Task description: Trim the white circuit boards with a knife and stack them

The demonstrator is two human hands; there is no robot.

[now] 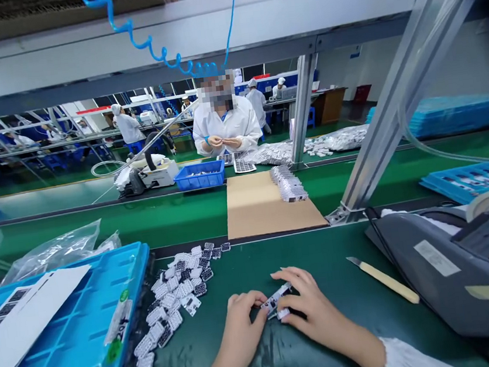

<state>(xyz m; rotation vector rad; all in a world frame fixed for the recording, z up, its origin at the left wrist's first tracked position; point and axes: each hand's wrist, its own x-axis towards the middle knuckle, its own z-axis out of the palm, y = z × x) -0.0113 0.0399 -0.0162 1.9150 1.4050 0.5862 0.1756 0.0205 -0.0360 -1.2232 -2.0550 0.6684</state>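
Both grips, my left hand [242, 328] and right hand [314, 305], are closed on a small white-and-black strip [276, 301] above the green surface [340, 328], so a slipped pinch could drop it into the loose pile [173, 297] nearby.

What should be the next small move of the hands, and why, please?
Probably the left hand and right hand should set the small piece down on the pile, because both hands pinch it, and similar black-and-white pieces lie there, just left of them.
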